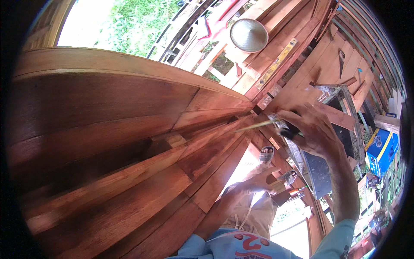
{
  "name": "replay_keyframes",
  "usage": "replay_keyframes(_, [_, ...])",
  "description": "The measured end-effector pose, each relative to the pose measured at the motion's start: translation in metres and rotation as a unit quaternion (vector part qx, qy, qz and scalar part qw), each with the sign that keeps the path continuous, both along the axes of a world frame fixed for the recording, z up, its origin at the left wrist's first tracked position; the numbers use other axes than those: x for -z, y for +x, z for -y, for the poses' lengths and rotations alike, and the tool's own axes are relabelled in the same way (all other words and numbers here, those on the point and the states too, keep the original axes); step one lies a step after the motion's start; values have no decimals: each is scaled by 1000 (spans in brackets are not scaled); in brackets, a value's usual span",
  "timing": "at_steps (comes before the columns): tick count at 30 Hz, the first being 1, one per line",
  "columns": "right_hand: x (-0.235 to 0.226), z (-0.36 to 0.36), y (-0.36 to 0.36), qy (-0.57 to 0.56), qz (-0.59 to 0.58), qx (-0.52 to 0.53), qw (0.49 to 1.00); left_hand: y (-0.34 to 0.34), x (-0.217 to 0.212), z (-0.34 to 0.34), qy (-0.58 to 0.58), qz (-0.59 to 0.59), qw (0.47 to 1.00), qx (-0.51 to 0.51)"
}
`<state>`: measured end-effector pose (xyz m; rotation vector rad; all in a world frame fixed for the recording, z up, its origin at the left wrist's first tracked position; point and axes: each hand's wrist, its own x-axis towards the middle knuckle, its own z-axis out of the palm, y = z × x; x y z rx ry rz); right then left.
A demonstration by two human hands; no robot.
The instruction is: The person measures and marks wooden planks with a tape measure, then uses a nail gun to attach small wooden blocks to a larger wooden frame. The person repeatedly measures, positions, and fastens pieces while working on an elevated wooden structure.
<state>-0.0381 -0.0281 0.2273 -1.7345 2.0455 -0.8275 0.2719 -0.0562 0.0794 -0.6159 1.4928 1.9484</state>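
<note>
Two bare hands show on my feed from the head camera, both reaching in from the near side past a light blue printed shirt [246, 249]. I see the right hand [308, 127] bent at the wrist, its fingers closed around a compact black and silver tool with a narrow pale-yellow strip [288, 128]. That strip points left, toward the edge of a long reddish-brown timber rail [129, 185]; whether its tip touches the wood, I cannot tell.

The left hand [258, 182] sits lower and nearer, over the person's lap, thumb and fingers partly spread. A small tan wooden block [279, 187] shows just to the right of it, and I can't make out whether the fingers have hold of it. Right of the block I find a slim tool with an orange handle [295, 191].

A tall curved wall of varnished reddish-brown planks [99, 103] fills my left side, with the rail running along below it. On the far side, a grey, shallow-cone round hat [249, 36] rests on loose boards, and a long yellow spirit level [276, 64] lies to its right and nearer. Farther right, a dark-bladed handsaw [342, 64] lies on a broad tan plank surface [297, 86]. At the right edge stands a blue and yellow cardboard box [382, 151].
</note>
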Motion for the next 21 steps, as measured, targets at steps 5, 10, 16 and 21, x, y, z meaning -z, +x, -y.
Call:
replay_keyframes(5, [-34,81,19,-42,-12,-82,996,-2,0,7,12,11,1000,-13])
replay_keyframes(10, [-42,113,34,-44,-28,-128,990,-1,-5,5,47,12,998,-44])
replay_keyframes(16, [-47,115,32,-53,-26,-143,988,-2,-7,6,5,14,1000,-5])
replay_keyframes(21, [-57,119,30,-35,-39,-151,987,1,-4,6,26,11,1000,-7])
